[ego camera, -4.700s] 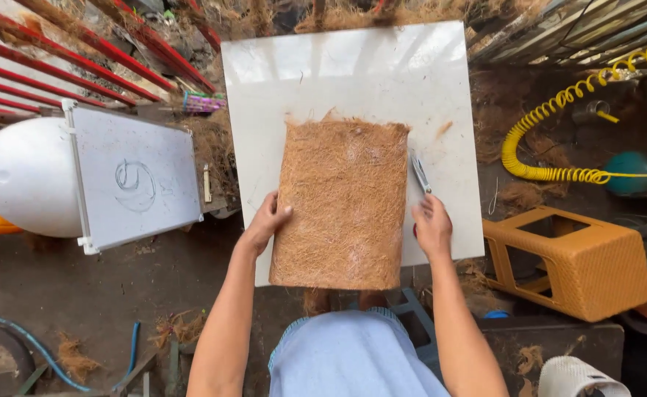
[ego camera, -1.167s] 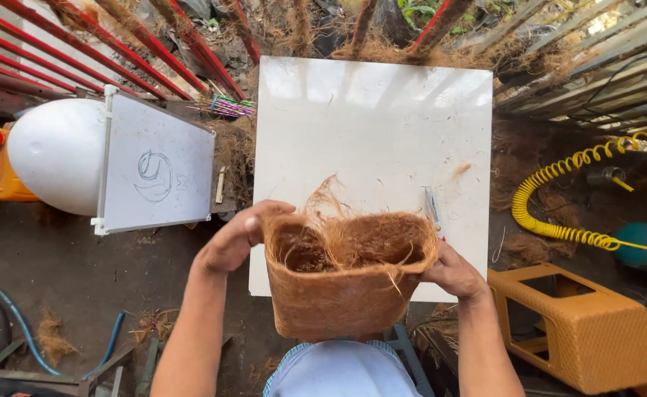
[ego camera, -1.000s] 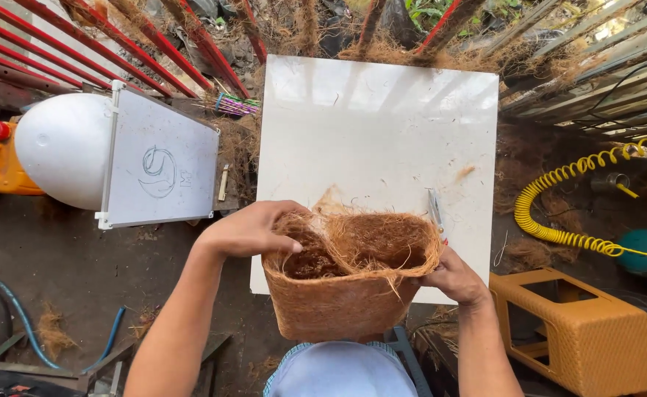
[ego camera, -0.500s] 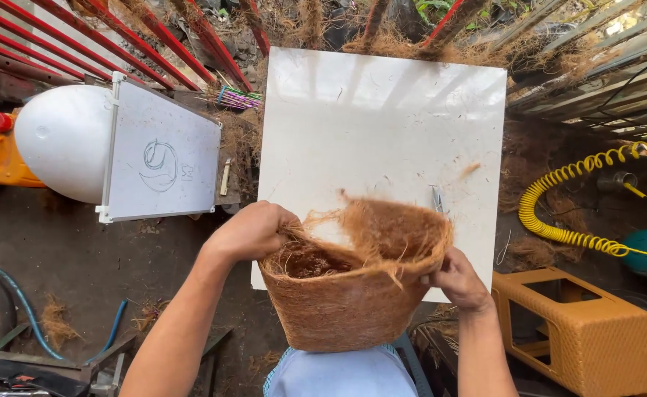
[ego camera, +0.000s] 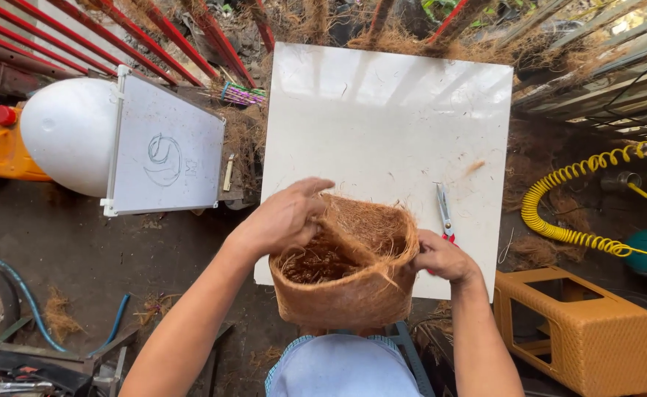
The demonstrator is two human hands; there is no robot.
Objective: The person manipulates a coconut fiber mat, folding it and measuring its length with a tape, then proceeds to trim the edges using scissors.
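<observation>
Between the two hands, a brown coir mat (ego camera: 353, 287) rolled into a pot shape is held at the near edge of the white tabletop (ego camera: 390, 117). The left hand (ego camera: 287, 217) is closed over the overlapping flap at the rim, and the right hand (ego camera: 441, 257) is cupped against the outer wall. Should either grip be slackened, the stiff fibre would probably spring flat. Scissors (ego camera: 443, 209) (blades towards the far side) lie just beside the right hand and could be knocked off.
</observation>
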